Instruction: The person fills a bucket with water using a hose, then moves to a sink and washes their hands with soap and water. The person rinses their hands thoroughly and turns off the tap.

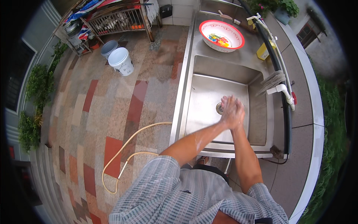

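Note:
My left hand [226, 114] and my right hand [239, 114] are pressed together, palm against palm, low over a stainless steel sink [207, 120]. White lather streaks both hands and my left forearm. Their fingers overlap and look blurred, so the exact finger positions are unclear. Just left of the fingers shows the round metal drain [219, 108], partly covered by them. A white plastic tap [277, 89] with a red handle [294, 98] stands at the right rim. Over the pipe beside it hangs a grey cloth [271, 81].
An enamel basin [205, 32] with a red rim sits on the steel counter beyond the sink. A yellow bottle [264, 51] stands at the right. On the tiled floor are a white bucket [121, 63], a grey bucket [107, 48] and a looped hose [112, 165].

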The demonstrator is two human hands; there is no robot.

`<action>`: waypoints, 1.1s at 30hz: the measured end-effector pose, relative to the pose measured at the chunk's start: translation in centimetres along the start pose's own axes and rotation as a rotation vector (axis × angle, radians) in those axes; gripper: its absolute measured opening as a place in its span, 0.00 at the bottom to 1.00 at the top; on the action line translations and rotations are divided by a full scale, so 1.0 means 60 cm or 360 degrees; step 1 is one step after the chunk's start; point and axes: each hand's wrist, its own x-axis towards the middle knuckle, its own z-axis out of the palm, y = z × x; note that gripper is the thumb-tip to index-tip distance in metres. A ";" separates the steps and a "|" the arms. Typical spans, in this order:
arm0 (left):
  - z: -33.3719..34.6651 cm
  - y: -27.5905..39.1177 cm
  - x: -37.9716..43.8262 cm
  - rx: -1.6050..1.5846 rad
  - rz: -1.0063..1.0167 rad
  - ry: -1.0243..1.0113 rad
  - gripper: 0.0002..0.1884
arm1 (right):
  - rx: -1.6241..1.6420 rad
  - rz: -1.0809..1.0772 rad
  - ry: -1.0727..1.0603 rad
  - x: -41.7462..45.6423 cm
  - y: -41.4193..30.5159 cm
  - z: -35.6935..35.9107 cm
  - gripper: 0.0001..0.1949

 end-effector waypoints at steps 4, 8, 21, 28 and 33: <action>-0.068 -0.034 0.075 -0.0185 -0.0441 -0.0473 0.29 | -0.0708 -0.0138 0.0228 -0.062 0.060 0.116 0.37; -0.105 0.038 0.004 -0.1148 -0.0482 -0.0810 0.35 | -0.0968 -0.0198 0.0478 -0.032 0.006 0.099 0.34; -0.102 0.085 -0.039 -0.1699 -0.0693 -0.0939 0.33 | -0.2905 -0.0408 0.0757 0.027 -0.057 -0.029 0.28; -0.103 0.075 -0.023 0.0266 -0.0204 -0.0767 0.41 | -0.4593 0.0369 -0.0509 -0.030 -0.049 0.109 0.30; -0.096 -0.006 0.042 0.0235 -0.0053 -0.1484 0.31 | -0.4789 0.0267 -0.0959 -0.052 -0.004 0.064 0.30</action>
